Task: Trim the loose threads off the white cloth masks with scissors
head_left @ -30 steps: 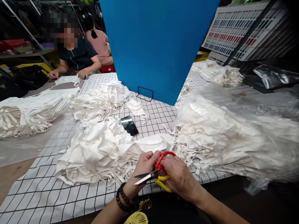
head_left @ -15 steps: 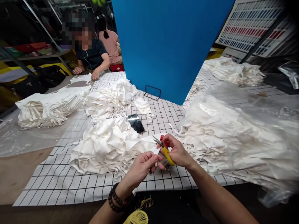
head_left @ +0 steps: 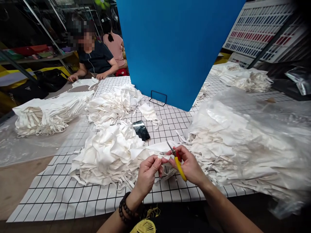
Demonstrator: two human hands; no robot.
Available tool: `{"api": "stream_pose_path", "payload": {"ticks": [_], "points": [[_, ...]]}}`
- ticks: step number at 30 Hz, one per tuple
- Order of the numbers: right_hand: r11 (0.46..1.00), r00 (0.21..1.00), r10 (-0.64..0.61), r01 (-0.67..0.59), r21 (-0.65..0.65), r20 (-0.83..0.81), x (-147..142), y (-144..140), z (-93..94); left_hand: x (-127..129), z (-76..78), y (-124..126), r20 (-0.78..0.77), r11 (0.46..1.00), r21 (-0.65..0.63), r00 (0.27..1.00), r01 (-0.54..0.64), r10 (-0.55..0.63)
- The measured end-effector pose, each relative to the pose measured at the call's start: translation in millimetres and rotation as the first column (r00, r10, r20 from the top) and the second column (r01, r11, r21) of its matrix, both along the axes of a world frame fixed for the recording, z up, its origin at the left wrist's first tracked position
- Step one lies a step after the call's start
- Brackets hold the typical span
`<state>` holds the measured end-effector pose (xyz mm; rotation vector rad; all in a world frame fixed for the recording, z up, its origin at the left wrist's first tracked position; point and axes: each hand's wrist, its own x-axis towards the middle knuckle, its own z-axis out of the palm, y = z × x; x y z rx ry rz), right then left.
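Observation:
My left hand (head_left: pixel 148 174) pinches the edge of a white cloth piece (head_left: pixel 160 147) that stretches across the front of the table. Close beside it, my right hand (head_left: pixel 189 163) is wrapped round scissors (head_left: pixel 179 165) with red and yellow handles. The blades point up and away, and their tips look closed together. Fingers of my right hand reach to the cloth at my left fingertips. Left of my hands lies a loose heap of white cloth pieces (head_left: pixel 109 155) with thin straps. The far end of the held piece merges with the heaps.
A phone (head_left: pixel 141 130) lies behind the heap. A tall blue board (head_left: pixel 177 55) stands at the back on a wire stand (head_left: pixel 158 98). White pieces fill a clear plastic bag (head_left: pixel 233 129) on the right. A stacked bundle (head_left: pixel 43 113) lies left. A co-worker (head_left: pixel 94 61) sits across the table.
The scissors have turned more upright, and their blades have come together. My right fingers have moved onto the cloth at my left fingertips. The co-worker's hands have shifted left and apart.

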<state>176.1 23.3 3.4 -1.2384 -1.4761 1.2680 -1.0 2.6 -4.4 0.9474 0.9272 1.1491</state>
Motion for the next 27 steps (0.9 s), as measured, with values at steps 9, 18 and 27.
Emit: {"api": "stream_pose_path", "payload": {"ticks": [9, 18, 27], "points": [[0.99, 0.755, 0.104, -0.141, 0.005, 0.648, 28, -18, 29.5, 0, 9.4, 1, -0.344, 0.964, 0.265, 0.937, 0.037, 0.059], [0.988, 0.714, 0.104, -0.157, 0.014, 0.692, 17, -19, 33.6, -4, 11.3, -1, -0.433, 0.935, 0.338, 0.9, 0.103, 0.057], [0.985, 0.675, 0.099, -0.17, 0.024, 0.731, 19, -21, 31.3, -5, 13.9, -2, -0.37, 0.95, 0.282, 0.929, 0.13, -0.017]]}}
